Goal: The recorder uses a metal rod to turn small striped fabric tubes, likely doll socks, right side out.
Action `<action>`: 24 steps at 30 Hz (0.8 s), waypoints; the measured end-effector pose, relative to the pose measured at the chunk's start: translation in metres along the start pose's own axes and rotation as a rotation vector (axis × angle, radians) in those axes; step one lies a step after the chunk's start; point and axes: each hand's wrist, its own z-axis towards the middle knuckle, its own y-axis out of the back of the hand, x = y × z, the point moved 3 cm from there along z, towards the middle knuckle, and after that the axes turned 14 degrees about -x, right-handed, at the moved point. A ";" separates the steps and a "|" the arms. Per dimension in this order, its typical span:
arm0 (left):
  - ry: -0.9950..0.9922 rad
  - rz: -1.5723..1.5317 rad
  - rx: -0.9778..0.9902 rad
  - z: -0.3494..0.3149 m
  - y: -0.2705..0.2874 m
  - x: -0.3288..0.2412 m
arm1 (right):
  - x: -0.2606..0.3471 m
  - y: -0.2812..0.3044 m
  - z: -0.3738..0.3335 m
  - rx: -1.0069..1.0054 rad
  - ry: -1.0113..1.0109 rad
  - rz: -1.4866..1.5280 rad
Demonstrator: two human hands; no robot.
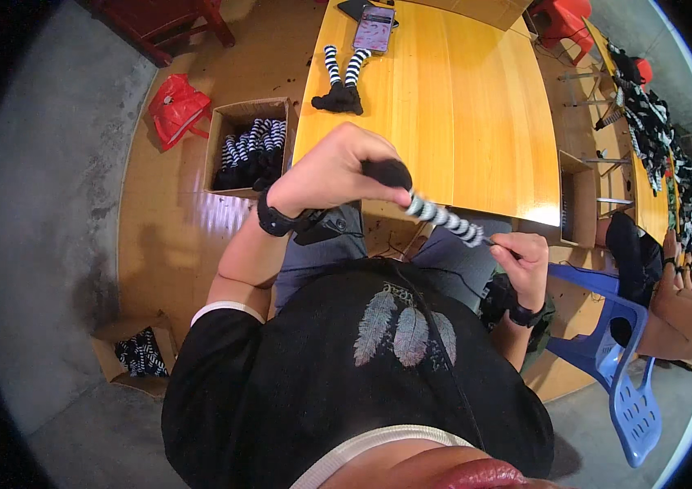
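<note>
Left hand (336, 169) closed on the black foot end of a sock (436, 213); right hand (523, 259) pinches the other end at about 4 o'clock from the left. Hands apart, sock stretched between them, held over the lap just below the surface's near edge. Sock is knit, black-and-white striped, tube-shaped with a rounded black toe. Both wrists carry black bands.

At 10 o'clock from the left hand, an open cardboard box (242, 113) on the floor, packed with more striped socks. At 7 o'clock, lower left, a second smaller box (110, 354) with black-and-white patterned fabric inside. Red bag (176, 108) just left of the first box.

Surface (460, 106) is glossy yellow wood, at 12 o'clock. On it a sock pair (343, 80) lying flat, toes toward the person, and a phone (374, 29) near the far edge, touching the pair's cuffs. Blue plastic chair (619, 359) at 4 o'clock. Another person's hand (680, 306) at 3 o'clock, far right. A second long surface at upper right holds a heap of striped socks (647, 122). Floor: yellow board under the surface, grey concrete around.
</note>
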 end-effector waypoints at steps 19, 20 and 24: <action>-0.029 -0.138 -0.300 -0.004 -0.025 0.017 | -0.008 -0.031 -0.017 -0.223 -0.167 0.183; -0.063 -0.169 -0.313 -0.003 -0.027 0.014 | -0.013 -0.034 -0.019 -0.222 -0.165 0.184; 0.045 -0.206 -0.057 -0.004 -0.039 0.013 | -0.015 -0.048 -0.018 -0.242 -0.219 0.303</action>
